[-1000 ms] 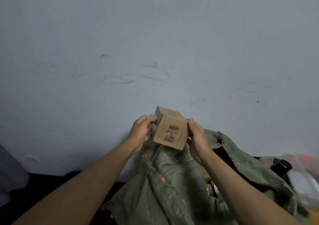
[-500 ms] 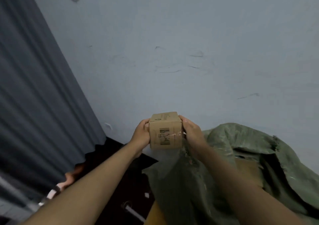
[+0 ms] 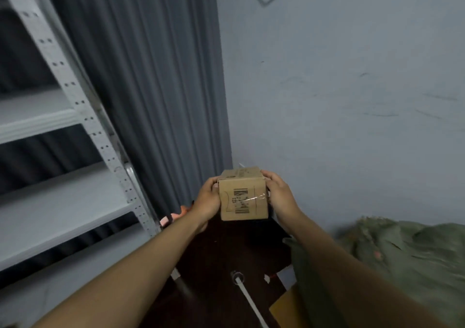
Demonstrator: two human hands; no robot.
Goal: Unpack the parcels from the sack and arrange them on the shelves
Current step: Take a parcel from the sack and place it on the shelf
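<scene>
Parcel [image 3: 242, 196], barcode label, unreadable print

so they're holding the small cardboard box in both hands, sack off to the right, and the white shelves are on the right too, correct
Not quite. The head view shows the white shelves on the left, beside the grey curtain, not on the right. The rest stands: the left hand and right hand grip the small cardboard box between them, and the green sack lies to the right.
</scene>
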